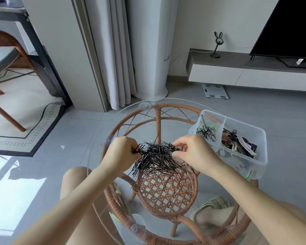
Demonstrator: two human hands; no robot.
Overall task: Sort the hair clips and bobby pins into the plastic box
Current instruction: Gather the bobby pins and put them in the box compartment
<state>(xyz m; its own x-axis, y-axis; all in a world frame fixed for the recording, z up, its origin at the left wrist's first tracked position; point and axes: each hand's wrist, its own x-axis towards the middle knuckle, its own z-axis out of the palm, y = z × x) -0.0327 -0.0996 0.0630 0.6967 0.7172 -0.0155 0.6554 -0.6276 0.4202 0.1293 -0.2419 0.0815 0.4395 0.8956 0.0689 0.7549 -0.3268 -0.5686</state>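
A heap of black bobby pins (159,161) lies on the glass top of a round rattan table (168,107). My left hand (121,151) pinches a bunch of pins at the heap's left edge. My right hand (193,152) pinches pins at the heap's right edge. A clear plastic box (260,138) with compartments stands at the table's right side. Its far-left compartment holds black bobby pins (207,132). The compartment beside it holds hair clips (238,144) in brown, pink and black.
The glass top reaches past the rattan frame. My knees and sandalled feet show under the table. Beyond it are a white curtain (117,50), a low TV bench (251,71) with a television, a scale (215,91) on the floor, and a rug (34,128) at left.
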